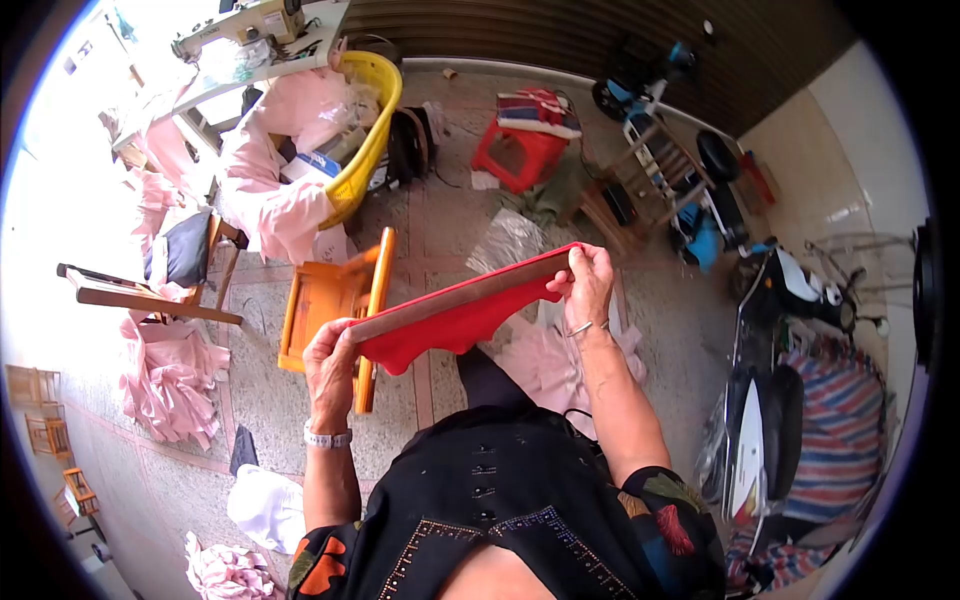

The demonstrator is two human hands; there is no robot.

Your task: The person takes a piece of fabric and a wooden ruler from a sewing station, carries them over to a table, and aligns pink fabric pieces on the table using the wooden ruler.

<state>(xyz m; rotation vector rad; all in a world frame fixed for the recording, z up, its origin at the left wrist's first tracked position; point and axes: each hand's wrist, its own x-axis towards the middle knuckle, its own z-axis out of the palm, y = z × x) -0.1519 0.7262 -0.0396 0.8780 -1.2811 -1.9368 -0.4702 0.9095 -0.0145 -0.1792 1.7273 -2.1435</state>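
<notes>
A red piece of cloth (pixel 440 330) with a brownish band along its upper edge and a wavy lower edge is stretched in front of my body. My left hand (pixel 330 358), with a watch on the wrist, pinches its left end. At the higher right end, my right hand (pixel 588 280) grips the cloth between thumb and fingers; a bracelet circles that wrist. Just beyond my left hand stands an orange wooden chair (pixel 295 318), partly behind the cloth. Pink fabric (pixel 535 362) lies on the floor below the cloth, partly hidden by it and my right arm.
A yellow basket (pixel 385 130) overflows with pink fabric near a table bearing a sewing machine (pixel 235 30). A red stool (pixel 515 160) has folded cloth on top. Scooters (pixel 760 400) line the right side. Another wooden chair (pixel 150 300) and fabric piles (pixel 165 385) occupy the left.
</notes>
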